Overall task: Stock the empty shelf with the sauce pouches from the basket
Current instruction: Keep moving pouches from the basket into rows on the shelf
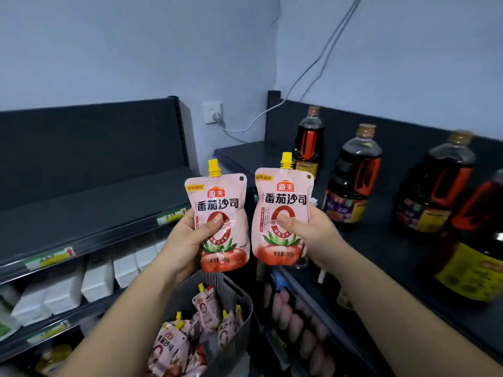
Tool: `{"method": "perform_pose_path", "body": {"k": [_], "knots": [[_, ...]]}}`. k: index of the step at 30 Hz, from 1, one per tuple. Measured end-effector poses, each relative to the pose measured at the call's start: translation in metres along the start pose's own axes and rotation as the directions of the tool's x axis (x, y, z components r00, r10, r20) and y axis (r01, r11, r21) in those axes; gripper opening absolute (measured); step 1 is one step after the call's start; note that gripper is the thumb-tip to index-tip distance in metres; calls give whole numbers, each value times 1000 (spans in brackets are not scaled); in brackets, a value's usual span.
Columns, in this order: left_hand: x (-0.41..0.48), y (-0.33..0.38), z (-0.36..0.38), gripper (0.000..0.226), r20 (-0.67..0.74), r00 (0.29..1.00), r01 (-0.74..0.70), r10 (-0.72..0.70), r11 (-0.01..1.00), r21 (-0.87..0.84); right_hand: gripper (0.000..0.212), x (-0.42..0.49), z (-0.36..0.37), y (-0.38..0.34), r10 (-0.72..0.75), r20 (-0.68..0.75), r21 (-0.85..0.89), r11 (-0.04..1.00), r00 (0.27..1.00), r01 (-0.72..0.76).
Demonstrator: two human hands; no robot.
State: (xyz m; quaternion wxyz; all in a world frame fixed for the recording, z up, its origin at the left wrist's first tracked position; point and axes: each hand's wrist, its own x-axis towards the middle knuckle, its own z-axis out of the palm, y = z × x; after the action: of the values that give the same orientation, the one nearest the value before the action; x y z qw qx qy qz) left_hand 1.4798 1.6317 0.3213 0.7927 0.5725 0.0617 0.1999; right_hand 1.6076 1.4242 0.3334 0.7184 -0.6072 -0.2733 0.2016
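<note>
- empty shelf (95, 197): the dark top tier to your left, bare along its visible length, with price tags on its front lip. it is judged to be the tier you are to fill.
- neighbouring shelf (381, 240): the dark tier to your right, carrying a row of sauce bottles (351, 186). white packs (98, 278) fill the tier under the empty shelf.
- basket (235, 322): grey with a slotted wall, low in view between your forearms. more sauce pouches (209, 308) lie loosely heaped in it, so most of the stocking is judged to be undone.
- left pouch (220, 208) and right pouch (283, 210): pink spouted packs held upright in the air, side by side, printed fronts towards you. they are above the basket and clear of both shelves.
- left hand (185, 240): closed round the lower half of the left pouch, thumb across the printed face, fingers behind.
- right hand (313, 232): the same grip on the right pouch, thumb on the front.
- handling (judged): the pouches look soft-bodied and fairly light, and the glossy film is probably slick. the sides of the left pouch draw in where you grip it, so squeeze gently. hold at mid-body as now, and set each down on its flat base so it stands.
- yellow caps (213, 167): the one stiff part, at the upper left corner of each pouch. they are a fair spot to pinch when steadying a pouch that leans.
</note>
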Motion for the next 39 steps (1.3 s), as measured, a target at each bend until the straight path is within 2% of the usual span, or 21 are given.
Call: {"method": "perform_pose_path", "body": {"k": [6, 10, 13, 18, 23, 26, 28, 31, 35, 39], "knots": [[-42, -15, 72, 26, 112, 994, -2, 1, 1000, 3, 35, -87, -53, -30, -32, -84, -105, 994, 996, 23], [-78, -31, 125, 32, 201, 979, 33, -35, 999, 11, 39, -168, -87, -41, -15, -174, -103, 995, 985, -3], [-101, -41, 170, 28, 302, 951, 62, -65, 998, 20, 48, -227, -113, -53, -10, -257, -92, 996, 966, -14], [-124, -57, 253, 31, 466, 880, 104, -89, 995, -7, 38, -305, -155, -87, -41, -384, -114, 994, 923, -3], [-136, -74, 345, 39, 622, 777, 111, -98, 994, 18, 31, -371, -200, -123, -155, -537, -225, 974, 829, 36], [-137, -83, 396, 54, 721, 680, 143, -133, 989, 48, 32, -406, -220, -140, -208, -626, -273, 961, 752, 39], [-138, -90, 428, 60, 754, 641, 176, -146, 983, 41, 29, -425, -230, -148, -223, -676, -272, 961, 702, 43], [-147, -101, 474, 57, 829, 537, 213, -157, 976, 46, 27, -457, -245, -157, -240, -749, -257, 964, 618, 63], [-160, -115, 521, 35, 909, 377, 254, -176, 964, 81, 30, -490, -257, -164, -250, -824, -248, 966, 508, 73], [-174, -130, 559, 40, 941, 279, 283, -189, 953, 108, 27, -515, -266, -162, -261, -874, -236, 965, 409, 113]]}}
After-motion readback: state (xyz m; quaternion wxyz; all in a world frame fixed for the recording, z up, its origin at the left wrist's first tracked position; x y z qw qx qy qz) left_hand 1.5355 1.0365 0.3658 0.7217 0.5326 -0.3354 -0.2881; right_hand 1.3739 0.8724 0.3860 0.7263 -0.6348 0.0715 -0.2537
